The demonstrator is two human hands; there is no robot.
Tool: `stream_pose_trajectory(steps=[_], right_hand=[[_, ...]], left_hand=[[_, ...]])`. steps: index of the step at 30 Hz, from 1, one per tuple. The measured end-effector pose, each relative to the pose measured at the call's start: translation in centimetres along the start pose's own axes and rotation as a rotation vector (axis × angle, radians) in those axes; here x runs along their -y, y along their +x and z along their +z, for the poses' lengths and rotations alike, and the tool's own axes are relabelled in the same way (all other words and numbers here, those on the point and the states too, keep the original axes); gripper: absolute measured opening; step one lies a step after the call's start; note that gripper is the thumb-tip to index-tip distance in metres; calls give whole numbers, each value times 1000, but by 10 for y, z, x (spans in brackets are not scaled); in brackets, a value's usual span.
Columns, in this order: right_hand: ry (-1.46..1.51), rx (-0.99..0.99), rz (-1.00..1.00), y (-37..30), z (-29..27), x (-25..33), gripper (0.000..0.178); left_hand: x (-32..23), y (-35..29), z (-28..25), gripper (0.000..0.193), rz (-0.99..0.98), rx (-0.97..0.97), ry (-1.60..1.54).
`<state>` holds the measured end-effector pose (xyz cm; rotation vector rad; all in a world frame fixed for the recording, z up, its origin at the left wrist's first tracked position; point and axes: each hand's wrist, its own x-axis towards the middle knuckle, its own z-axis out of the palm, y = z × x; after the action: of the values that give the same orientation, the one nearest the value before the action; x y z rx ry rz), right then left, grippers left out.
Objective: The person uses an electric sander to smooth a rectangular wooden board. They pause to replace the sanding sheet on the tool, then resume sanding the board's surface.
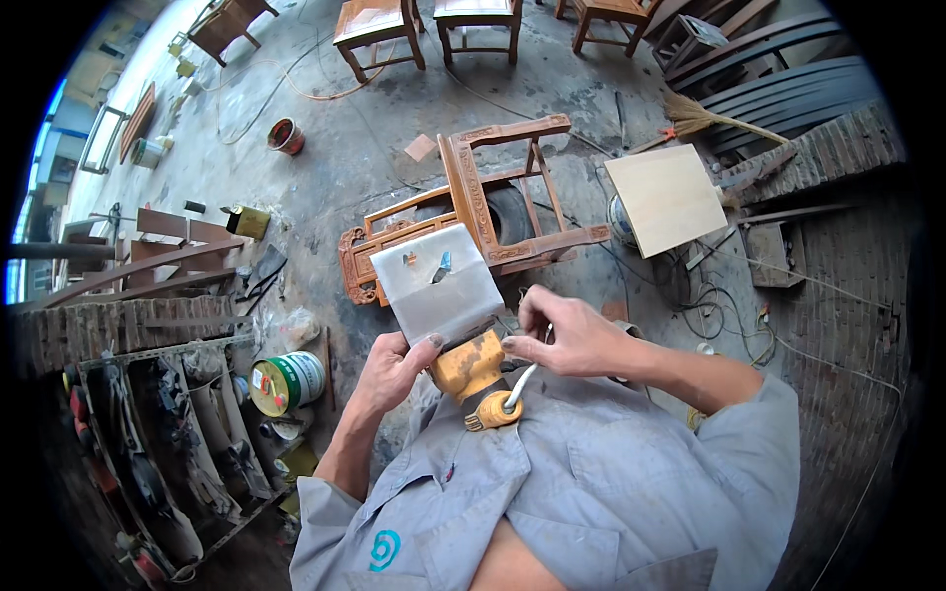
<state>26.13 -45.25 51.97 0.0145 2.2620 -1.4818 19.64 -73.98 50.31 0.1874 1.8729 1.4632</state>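
Close to my chest is a yellow power sander (469, 364), worn and dusty, with a pale cord at its lower end. A light grey sheet (419, 295), which looks like sandpaper seen from its back, stretches away from the sander's far edge. My left hand (392, 372) grips the sheet and sander edge, thumb on top. On the other side, my right hand (567, 330) has curled fingers and a thumb at the sander's right edge; whatever lies between those fingers is hidden. Beyond the sheet, a carved wooden chair (478, 187) lies on its side over a black tire (509, 212).
A pale board (665, 200) rests on a bucket at the right, near a straw broom (724, 120) and tangled cables (729, 310). Left are a green-and-white can (296, 382) and a tool rack (168, 443). Several wooden stools (478, 28) stand at the back.
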Motion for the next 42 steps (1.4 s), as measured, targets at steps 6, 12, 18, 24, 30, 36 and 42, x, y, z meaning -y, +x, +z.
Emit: stream_pose_trajectory(steps=[6, 12, 18, 24, 30, 36, 42], right_hand=[[-171, -257, -512, 23, 0, 0, 24], [-101, -226, -372, 31, 7, -5, 17], [-21, -205, -326, 34, 10, -15, 13], [-247, -292, -483, 37, 11, -23, 13], [122, -211, -318, 33, -3, 6, 16], [-169, -101, -641, 63, 19, 12, 20], [-291, -10, -666, 67, 19, 16, 20]], left_hand=[[-3, 10, 3, 34, 34, 25, -25], [7, 13, 1, 35, 25, 15, -47], [12, 14, 0, 37, -6, 2, -79], [12, 18, -1, 39, -13, -7, -66], [7, 24, -4, 39, -24, 50, -10], [4, 34, -4, 36, 5, 150, -16], [6, 34, -6, 40, 36, 156, 11]])
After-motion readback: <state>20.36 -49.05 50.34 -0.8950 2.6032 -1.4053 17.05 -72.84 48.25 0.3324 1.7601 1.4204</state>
